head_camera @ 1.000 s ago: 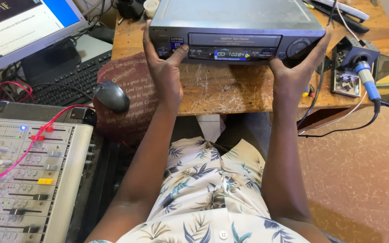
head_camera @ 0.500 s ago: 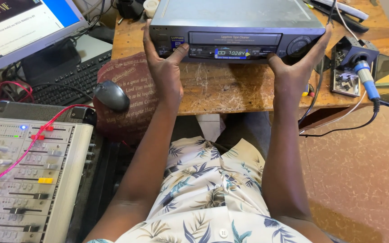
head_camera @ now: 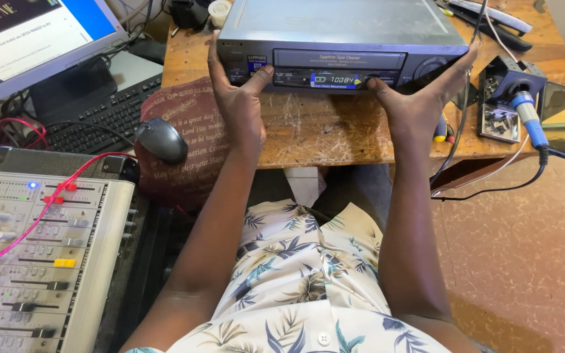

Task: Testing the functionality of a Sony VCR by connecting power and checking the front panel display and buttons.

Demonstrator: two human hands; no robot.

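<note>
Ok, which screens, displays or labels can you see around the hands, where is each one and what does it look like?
Lit display: front of the grey video deck, between left hand and right hand; narrow, blue strip.
Computer monitor: top left; tilted, lit, blue and white page.
Phone: far right on wooden table; dark, reflective screen.
Printed cloth: under mouse; maroon, pale lettering.

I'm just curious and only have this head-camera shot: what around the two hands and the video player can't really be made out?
- Video player: its back is cut off by the top edge.
- Buttons beside the lit display: partly covered by the left hand and right hand.
- Monitor: cropped by the left and top edges.
- Mixing console: runs off the left and bottom edges.
- Small parts in the tray: too small to identify.
</note>
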